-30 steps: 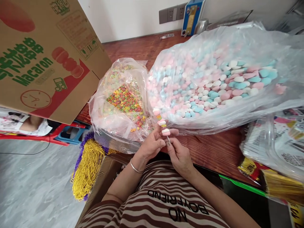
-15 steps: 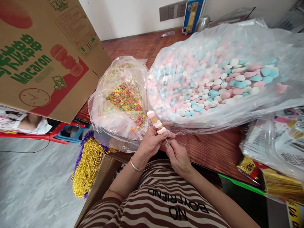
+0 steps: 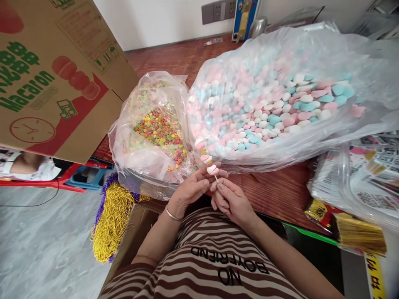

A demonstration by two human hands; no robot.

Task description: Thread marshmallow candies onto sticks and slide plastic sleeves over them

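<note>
At lower centre the right hand (image 3: 232, 201) pinches a thin stick threaded with pink-and-white sweets (image 3: 206, 158). The left hand (image 3: 190, 189) seemingly closes round its lowest sweet. Tilting it could slide sweets off.

Only one camera here, strapped on the head, tilted forward and down past the brown-and-white striped shirt (image 3: 199, 276) onto the reddish-brown wooden desk (image 3: 274, 195). It's super close: left hand (image 3: 190, 189) and right hand (image 3: 233, 203) sit low centre. It faces the white wall (image 3: 156, 20) behind.
</note>
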